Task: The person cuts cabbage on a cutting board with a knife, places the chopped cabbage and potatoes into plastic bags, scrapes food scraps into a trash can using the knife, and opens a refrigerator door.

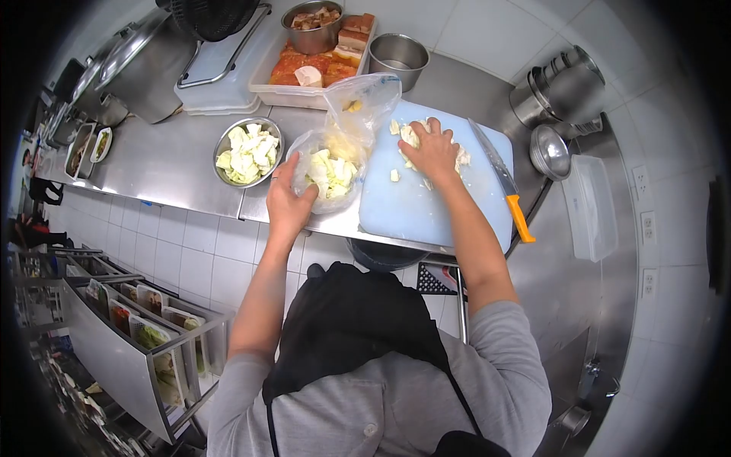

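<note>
My left hand [288, 199] is wrapped around the near left side of a clear plastic bag [358, 171] that stands open with chopped cabbage [332, 175] inside. On the light blue cutting board [396, 206], my right hand [434, 154] is curved over cut cabbage pieces [410, 135], its fingers bent around them. A few small scraps lie on the board by that hand. To its right, a knife [499, 171] with an orange handle rests along the board's edge. A metal bowl [221, 145] of chopped cabbage stands left of the bag.
Behind the bag sits a plastic tub [293, 97] of reddish meat with a metal pot [313, 39] on top. A metal container [398, 61] stands beside it. Stacked metalware [560, 87] and a clear plastic box [588, 209] are to the right. An open drawer [114, 350] is lower left.
</note>
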`<state>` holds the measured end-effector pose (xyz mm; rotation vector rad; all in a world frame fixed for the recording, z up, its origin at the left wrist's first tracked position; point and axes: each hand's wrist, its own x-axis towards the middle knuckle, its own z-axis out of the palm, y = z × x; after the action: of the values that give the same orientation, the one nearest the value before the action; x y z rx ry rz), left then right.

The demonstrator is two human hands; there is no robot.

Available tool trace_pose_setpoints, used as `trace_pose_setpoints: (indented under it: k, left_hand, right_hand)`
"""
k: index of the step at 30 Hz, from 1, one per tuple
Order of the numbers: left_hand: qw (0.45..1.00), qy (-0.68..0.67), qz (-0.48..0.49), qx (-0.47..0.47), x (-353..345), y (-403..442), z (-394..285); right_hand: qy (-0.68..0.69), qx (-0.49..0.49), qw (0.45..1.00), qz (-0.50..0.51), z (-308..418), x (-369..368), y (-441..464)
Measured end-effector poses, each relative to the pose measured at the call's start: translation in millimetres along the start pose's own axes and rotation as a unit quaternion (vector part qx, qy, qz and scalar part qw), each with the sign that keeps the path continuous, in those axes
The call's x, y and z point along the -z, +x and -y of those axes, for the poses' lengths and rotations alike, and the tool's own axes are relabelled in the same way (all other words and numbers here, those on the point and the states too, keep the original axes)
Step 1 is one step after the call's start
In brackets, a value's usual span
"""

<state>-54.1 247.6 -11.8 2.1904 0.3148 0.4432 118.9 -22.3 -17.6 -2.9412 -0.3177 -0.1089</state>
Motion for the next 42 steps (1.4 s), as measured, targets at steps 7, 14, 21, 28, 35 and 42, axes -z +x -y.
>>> trace_pose_setpoints:
  k: [7, 14, 21, 28, 35, 42]
  left_hand:
    - [0.999, 0.027, -0.016, -0.03, 7.9, 3.8, -2.6]
    - [0.995, 0.014, 0.08, 0.05, 19.0, 8.6, -22.8]
    - [0.996, -0.019, 0.091, 0.013, 10.5, 6.0, -5.5]
    - [0.978, -0.189, 0.061, 0.063, 0.4, 3.6, 14.8]
    - [0.951, -0.306, 0.028, 0.021, 6.7, -10.7, -10.8]
    - [0.943, -0.326, -0.041, 0.043, 12.2, -10.1, 3.6]
  right_hand:
    - [0.091, 0.032, 0.989, -0.114, -32.6, -7.8, 12.9]
    - [0.618, -0.19, 0.76, -0.062, -88.0, 16.3, 14.5]
    - [0.858, -0.152, 0.477, 0.12, -75.9, 29.3, -16.3]
    - [0.893, -0.058, 0.325, 0.304, 58.9, -0.4, -58.9]
    - [0.367, 0.172, 0.914, -0.036, 164.2, -65.7, -47.2]
    - [0.259, 0.2, 0.941, 0.087, 174.3, -18.0, -72.4]
